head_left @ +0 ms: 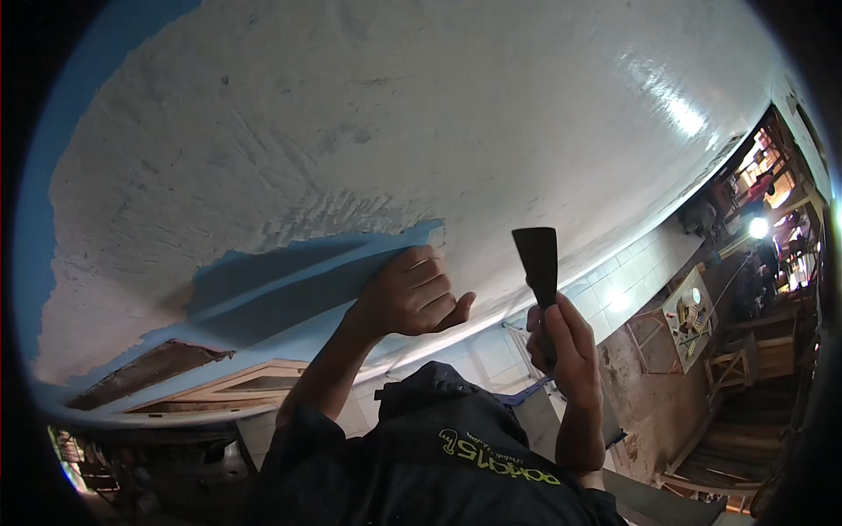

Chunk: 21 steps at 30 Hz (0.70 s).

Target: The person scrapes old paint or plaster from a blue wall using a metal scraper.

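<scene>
Below the white-skimmed ceiling [395, 114], blue patch [289, 276], wooden hatch frame [219, 386], tiled wall [631, 272]

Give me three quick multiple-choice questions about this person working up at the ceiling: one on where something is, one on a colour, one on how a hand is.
1. Where is the putty knife?
A. In the right hand
B. On the floor
C. In the left hand

2. What colour is the unplastered patch of the ceiling?
A. Red
B. Blue
C. Yellow

3. How is the left hand?
A. Spread flat and open
B. Curled, knuckles up against the ceiling
C. Hanging down by the hip

Answers: 1 A, the right hand's fist is closed round the handle, blade pointing up. 2 B, blue shows beside the white plaster. 3 B, its fingers are folded at the edge of the blue patch.
</scene>
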Each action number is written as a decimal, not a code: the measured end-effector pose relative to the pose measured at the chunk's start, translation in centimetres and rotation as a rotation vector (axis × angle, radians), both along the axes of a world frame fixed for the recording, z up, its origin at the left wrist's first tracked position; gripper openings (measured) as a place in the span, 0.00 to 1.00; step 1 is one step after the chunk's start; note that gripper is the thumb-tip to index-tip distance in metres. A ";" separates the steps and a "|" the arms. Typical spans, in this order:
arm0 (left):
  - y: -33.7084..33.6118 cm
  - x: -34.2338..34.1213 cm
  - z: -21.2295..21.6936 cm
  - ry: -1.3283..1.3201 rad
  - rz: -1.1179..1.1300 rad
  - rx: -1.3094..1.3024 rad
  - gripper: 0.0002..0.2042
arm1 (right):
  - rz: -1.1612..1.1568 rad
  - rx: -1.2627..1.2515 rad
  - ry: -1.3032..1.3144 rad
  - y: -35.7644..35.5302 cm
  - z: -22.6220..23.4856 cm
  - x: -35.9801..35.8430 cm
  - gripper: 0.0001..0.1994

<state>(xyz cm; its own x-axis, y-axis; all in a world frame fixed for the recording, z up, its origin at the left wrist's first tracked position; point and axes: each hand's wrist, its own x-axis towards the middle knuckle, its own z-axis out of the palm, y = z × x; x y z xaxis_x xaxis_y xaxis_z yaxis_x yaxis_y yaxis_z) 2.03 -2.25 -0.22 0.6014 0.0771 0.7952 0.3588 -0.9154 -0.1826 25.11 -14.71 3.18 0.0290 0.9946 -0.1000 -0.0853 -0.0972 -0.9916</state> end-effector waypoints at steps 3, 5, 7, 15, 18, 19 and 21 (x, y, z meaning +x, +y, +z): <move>0.1 0.0 0.0 -0.053 -0.049 0.006 0.21 | -0.031 0.153 0.056 1.1 -1.3 -0.3 0.17; 0.3 0.0 -0.4 -0.064 -0.085 -0.019 0.21 | -0.071 0.329 -0.200 1.4 -2.0 -0.4 0.23; 0.9 -0.1 -1.3 -0.068 -0.049 -0.014 0.18 | -0.026 0.333 -0.232 2.6 -1.9 -0.3 0.25; 1.3 -0.2 -0.4 -0.105 -0.057 0.023 0.20 | -0.276 0.822 -0.684 4.4 0.8 -0.2 0.21; 1.3 0.2 -0.7 -0.103 -0.062 -0.017 0.20 | -0.360 0.839 -0.705 4.6 2.8 0.0 0.25; 1.2 0.2 -0.8 -0.102 -0.068 -0.014 0.20 | -0.382 0.859 -0.779 4.8 3.7 0.0 0.27; 0.7 -0.1 -0.5 -0.088 -0.063 -0.032 0.19 | -0.357 0.887 -0.867 5.4 5.1 -0.1 0.32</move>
